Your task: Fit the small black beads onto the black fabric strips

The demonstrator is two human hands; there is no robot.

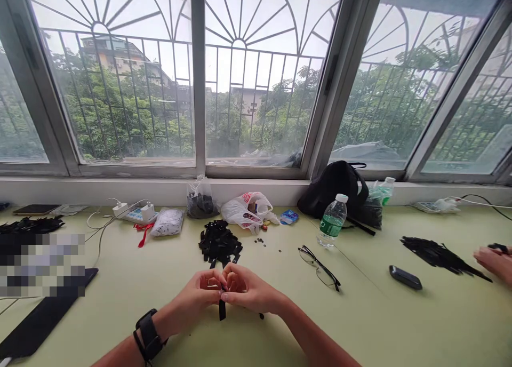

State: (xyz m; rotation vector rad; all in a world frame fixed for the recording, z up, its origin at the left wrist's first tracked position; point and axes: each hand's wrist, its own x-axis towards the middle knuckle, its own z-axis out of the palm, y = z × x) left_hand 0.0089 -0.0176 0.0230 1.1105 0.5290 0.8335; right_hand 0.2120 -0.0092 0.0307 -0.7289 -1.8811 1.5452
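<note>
Both hands meet over the table, fingertips pinched together around a short black strip [223, 309] whose lower end hangs down between them. My left hand [200, 291], with a black watch on its wrist, is closed on the strip from the left. From the right, my right hand [247, 289] is closed on it too, thumb against thumb. The strip's upper end is hidden by the fingers. Just beyond my hands lies a heap of similar black strips [219, 241]. Several small dark round pieces [261, 241] are scattered to the right of the heap.
Eyeglasses [320, 268], a water bottle [333, 221] and a black case [405, 277] stand to the right. Plastic bags [250, 211], a white packet [167, 222] and a power strip [136, 213] line the windowsill side. Another person's hand [494, 263] is at far right beside more black strips [436, 255].
</note>
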